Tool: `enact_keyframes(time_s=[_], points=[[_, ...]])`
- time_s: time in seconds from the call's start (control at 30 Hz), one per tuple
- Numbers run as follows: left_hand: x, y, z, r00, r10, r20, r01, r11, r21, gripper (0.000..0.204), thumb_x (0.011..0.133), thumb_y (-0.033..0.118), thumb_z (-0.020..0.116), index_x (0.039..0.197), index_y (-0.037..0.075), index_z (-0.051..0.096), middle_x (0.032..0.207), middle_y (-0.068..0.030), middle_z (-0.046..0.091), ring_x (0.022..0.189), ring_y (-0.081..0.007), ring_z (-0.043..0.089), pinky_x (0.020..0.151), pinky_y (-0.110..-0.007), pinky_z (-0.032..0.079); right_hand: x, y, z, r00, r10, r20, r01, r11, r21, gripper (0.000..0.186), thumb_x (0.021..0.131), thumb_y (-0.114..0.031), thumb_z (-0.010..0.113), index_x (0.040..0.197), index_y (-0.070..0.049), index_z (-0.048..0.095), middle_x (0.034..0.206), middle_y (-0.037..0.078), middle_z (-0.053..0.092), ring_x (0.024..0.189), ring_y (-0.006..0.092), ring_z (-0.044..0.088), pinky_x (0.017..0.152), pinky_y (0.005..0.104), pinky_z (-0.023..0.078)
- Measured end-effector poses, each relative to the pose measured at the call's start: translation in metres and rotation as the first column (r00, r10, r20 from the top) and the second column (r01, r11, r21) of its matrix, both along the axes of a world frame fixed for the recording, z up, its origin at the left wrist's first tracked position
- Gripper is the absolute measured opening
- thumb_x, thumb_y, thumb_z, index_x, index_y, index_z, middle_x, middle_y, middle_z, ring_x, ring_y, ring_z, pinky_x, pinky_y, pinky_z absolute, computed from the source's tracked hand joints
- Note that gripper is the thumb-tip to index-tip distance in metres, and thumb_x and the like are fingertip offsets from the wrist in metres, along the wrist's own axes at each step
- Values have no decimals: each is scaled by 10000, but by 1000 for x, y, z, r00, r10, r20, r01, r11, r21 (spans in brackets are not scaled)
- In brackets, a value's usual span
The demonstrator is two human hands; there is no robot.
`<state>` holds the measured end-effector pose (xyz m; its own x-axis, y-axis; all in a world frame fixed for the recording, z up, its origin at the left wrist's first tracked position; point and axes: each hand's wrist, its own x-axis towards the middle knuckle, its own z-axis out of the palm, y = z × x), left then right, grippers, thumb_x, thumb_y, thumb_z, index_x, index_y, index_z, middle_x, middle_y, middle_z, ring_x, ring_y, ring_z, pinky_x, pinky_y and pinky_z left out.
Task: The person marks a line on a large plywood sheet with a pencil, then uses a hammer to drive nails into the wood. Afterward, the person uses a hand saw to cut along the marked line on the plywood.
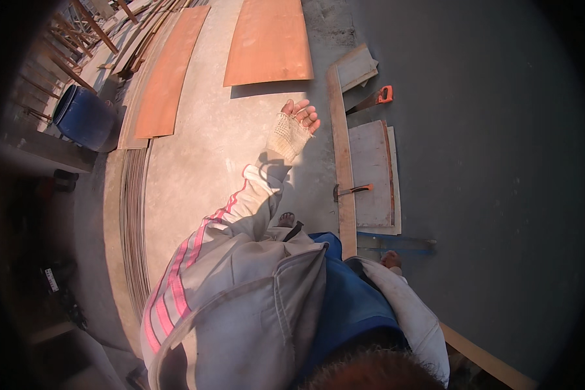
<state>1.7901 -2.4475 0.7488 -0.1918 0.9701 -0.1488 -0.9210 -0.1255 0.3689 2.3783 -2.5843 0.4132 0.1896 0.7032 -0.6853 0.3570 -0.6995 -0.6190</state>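
My left hand (294, 127), in a knitted fingerless glove, is raised over the pale concrete floor with fingers slightly bent, apart and holding nothing. My right hand (391, 259) shows low beside my body at the right; its fingers are too hidden to read. A long wooden plank (341, 156) runs lengthwise right of my left hand. A hammer (361, 188) lies across it and a pale board (370, 156). Farther up, an orange-handled saw (383, 94) rests near smaller board offcuts (356, 68). My bare foot (286, 218) shows below my left arm.
Orange sheets (266, 42) (166, 71) lie ahead and to the left. A blue drum (84, 117) stands at the left beside timber props (71, 71). Stacked sheets (133, 214) run along my left; another wooden strip (481, 354) lies low at the right.
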Motion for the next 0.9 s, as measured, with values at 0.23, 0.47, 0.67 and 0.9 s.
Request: enact_keyframes(time_s=[0.23,0.47,0.67,0.9], points=[[-49,-26,185,995,88,55,-102,908,407,435,1044,447,597,1158,36,678,1003,-113,700,889,-238,694,945,-447,571,-130,30,34,970,224,-95,-213,970,114,138,972,-126,585,1031,-57,689,752,82,679,617,212,662,533,372,537],[-76,-27,198,991,-14,133,-65,820,568,427,1079,408,530,1177,19,677,1010,-106,661,883,-222,653,971,-431,515,-152,45,51,935,354,33,-353,935,-28,141,966,-116,584,1027,-48,692,757,81,681,616,207,662,531,371,541],[-95,-17,188,992,-24,128,-63,768,637,431,1088,398,507,1179,12,676,1008,-116,656,874,-225,642,979,-427,505,-146,46,20,923,384,39,-369,908,-195,144,960,-108,584,1023,-40,693,761,80,683,616,203,661,530,370,543],[-90,-11,190,986,56,157,-137,806,576,406,1072,377,535,1192,13,669,1045,-124,646,895,-218,640,964,-422,505,-157,97,4,879,477,-13,-470,860,-198,147,953,-99,583,1019,-31,696,766,79,685,615,198,661,528,368,547]])
